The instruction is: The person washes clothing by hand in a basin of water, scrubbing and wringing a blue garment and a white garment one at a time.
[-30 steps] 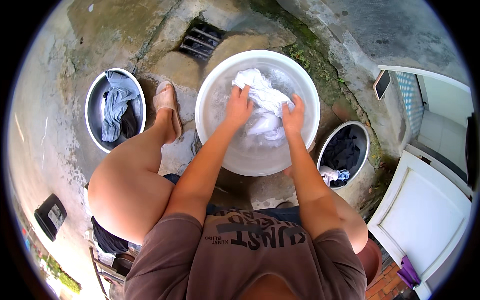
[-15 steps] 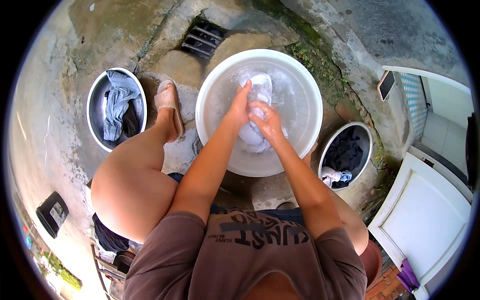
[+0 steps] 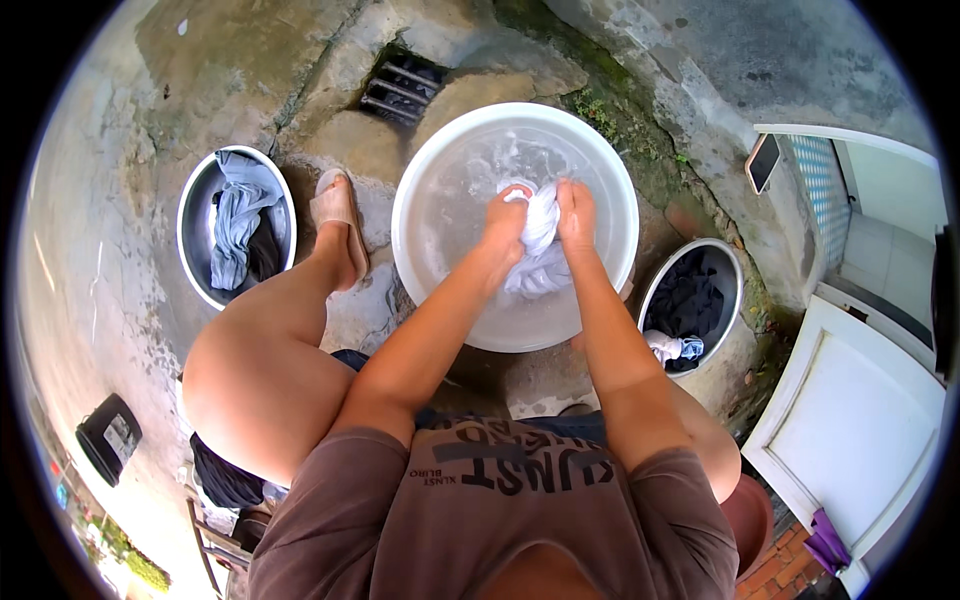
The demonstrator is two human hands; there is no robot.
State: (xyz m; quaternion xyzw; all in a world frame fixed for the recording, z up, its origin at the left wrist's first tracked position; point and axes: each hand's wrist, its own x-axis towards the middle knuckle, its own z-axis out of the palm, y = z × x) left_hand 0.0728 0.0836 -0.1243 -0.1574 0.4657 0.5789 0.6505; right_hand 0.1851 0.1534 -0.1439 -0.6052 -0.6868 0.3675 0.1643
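A large white basin (image 3: pixel 408 270) of cloudy water stands on the ground in front of me. Inside it is a wet white garment (image 3: pixel 541 222), bunched and partly twisted, its lower folds lying in the water. My left hand (image 3: pixel 506 222) is closed around one side of the bundle, with some white cloth showing over the fingers. On the opposite side, my right hand (image 3: pixel 576 214) grips the cloth, fingertips pressed together. Exactly which piece of clothing it is, I cannot make out.
A metal basin (image 3: pixel 187 240) with grey-blue and black clothes stands left, beside my sandalled foot (image 3: pixel 336 208). Another basin (image 3: pixel 738 300) with dark clothes is at the right. Farther off are a floor drain (image 3: pixel 402 88), a phone (image 3: pixel 763 163) and a white door (image 3: pixel 850 420).
My hands have moved apart from their overlapped hold, the right one shifting to the right. The white garment is now raised and bunched between them.
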